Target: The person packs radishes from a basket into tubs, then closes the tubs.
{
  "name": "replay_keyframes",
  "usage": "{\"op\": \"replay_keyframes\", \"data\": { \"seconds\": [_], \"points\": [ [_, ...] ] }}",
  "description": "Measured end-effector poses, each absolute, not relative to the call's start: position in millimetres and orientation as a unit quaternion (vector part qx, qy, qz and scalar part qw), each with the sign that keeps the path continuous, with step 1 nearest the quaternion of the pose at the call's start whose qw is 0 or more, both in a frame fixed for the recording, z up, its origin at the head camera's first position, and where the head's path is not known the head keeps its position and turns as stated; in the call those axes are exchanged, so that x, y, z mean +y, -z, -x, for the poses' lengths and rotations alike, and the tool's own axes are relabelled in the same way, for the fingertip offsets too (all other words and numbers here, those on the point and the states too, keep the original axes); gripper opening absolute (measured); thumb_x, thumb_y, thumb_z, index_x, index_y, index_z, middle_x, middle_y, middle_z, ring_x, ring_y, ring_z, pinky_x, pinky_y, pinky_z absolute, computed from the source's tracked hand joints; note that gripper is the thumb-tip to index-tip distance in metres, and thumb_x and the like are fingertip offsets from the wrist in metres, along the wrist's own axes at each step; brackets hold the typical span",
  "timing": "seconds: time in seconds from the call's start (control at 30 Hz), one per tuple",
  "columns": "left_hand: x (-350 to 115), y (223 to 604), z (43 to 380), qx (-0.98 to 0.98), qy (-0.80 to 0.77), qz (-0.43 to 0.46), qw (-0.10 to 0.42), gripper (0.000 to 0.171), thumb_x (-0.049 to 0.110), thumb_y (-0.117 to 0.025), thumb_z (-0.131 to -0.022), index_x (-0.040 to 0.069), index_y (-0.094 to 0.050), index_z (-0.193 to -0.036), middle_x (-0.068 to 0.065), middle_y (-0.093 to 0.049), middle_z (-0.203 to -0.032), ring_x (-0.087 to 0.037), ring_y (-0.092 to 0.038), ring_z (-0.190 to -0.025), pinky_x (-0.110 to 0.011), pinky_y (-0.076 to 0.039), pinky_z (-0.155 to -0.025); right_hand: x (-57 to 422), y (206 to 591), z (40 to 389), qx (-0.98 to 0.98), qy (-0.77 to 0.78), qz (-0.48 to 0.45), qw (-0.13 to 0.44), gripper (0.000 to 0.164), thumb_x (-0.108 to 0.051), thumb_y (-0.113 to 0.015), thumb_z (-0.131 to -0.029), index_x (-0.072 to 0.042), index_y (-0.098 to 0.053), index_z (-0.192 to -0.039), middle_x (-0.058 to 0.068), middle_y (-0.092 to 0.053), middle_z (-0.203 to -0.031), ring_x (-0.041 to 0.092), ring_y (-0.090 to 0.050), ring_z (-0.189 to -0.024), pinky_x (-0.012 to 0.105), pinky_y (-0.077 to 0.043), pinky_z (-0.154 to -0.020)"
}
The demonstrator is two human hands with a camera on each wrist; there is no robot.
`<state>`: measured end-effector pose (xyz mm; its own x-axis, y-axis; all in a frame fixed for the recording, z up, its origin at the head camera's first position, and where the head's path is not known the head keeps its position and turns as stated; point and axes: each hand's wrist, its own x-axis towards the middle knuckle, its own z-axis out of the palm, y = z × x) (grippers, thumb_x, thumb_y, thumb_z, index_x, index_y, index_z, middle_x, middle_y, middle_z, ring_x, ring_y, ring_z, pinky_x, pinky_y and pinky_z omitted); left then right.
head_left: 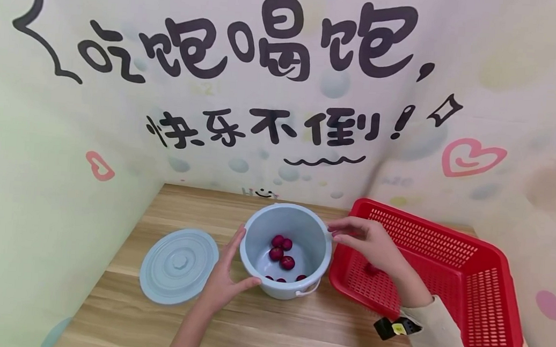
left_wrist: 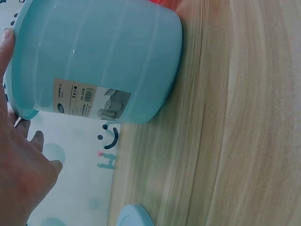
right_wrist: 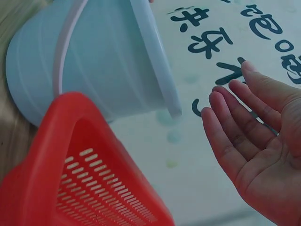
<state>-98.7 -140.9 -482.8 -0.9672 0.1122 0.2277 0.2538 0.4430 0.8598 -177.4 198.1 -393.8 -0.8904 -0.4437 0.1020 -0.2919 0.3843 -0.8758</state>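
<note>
A light blue bucket (head_left: 280, 289) stands upright on the wooden table, with several small dark red, plum-like fruits (head_left: 288, 262) inside. My left hand (head_left: 222, 285) spreads around the bucket's left side, thumb and fingertips at the rim. In the left wrist view the thumb tip lies on the rim of the labelled bucket (left_wrist: 108, 52). My right hand (head_left: 370, 242) is over the red basket's (head_left: 448, 234) left side, fingertips near the bucket's right rim. The right wrist view shows that palm (right_wrist: 268, 174) bare with fingers loosely bent. Another dark red fruit (head_left: 372, 269) lies in the basket, partly under the right hand.
The round blue lid (head_left: 179, 266) with a centre knob lies flat left of the bucket. A white handle (head_left: 308, 289) hangs on the bucket's front right. Behind the table rises a printed wall covering (head_left: 268, 178). The basket's raised rim stands close beside the bucket.
</note>
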Motion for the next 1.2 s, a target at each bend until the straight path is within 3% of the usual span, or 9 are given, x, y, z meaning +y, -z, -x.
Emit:
{"op": "replay_keyframes", "data": {
  "seconds": [0.33,0.57,1.03,1.2],
  "points": [
    [-142,483,98,-0.847,0.515,0.108,0.067,0.108,0.029,-0.088,-0.074,0.033,-0.022,-0.159,0.008,-0.020,-0.168,-0.033,-0.021,-0.154,-0.069,-0.028,-0.115,223,402,169,0.855,0.485,0.177,0.058,0.038,-0.023,-0.075,-0.089,-0.016,-0.068,-0.126,0.008,-0.071,-0.123,0.028,-0.067,-0.110,0.033,-0.062,-0.085],
    [-142,483,98,-0.846,0.518,0.106,0.065,0.108,0.028,-0.088,-0.074,0.032,-0.021,-0.159,0.007,-0.019,-0.168,-0.033,-0.020,-0.155,-0.069,-0.028,-0.115,234,409,165,0.862,0.479,0.158,0.060,0.036,-0.024,-0.073,-0.092,-0.015,-0.068,-0.126,0.010,-0.071,-0.121,0.022,-0.068,-0.107,0.022,-0.059,-0.084],
    [-142,483,99,-0.846,0.517,0.113,0.068,0.108,0.028,-0.088,-0.074,0.031,-0.022,-0.159,0.006,-0.020,-0.168,-0.032,-0.020,-0.154,-0.068,-0.028,-0.116,249,433,156,0.856,0.498,0.126,0.057,0.036,-0.023,-0.070,-0.093,-0.011,-0.067,-0.127,0.015,-0.068,-0.127,0.005,-0.066,-0.097,0.019,-0.059,-0.078],
    [-141,483,99,-0.843,0.519,0.118,0.073,0.108,0.027,-0.088,-0.074,0.030,-0.022,-0.159,0.006,-0.020,-0.168,-0.033,-0.021,-0.154,-0.068,-0.028,-0.116,253,440,156,0.859,0.497,0.111,0.054,0.035,-0.026,-0.069,-0.095,-0.010,-0.067,-0.125,0.017,-0.067,-0.126,0.008,-0.066,-0.096,0.018,-0.058,-0.078]
  ]
}}
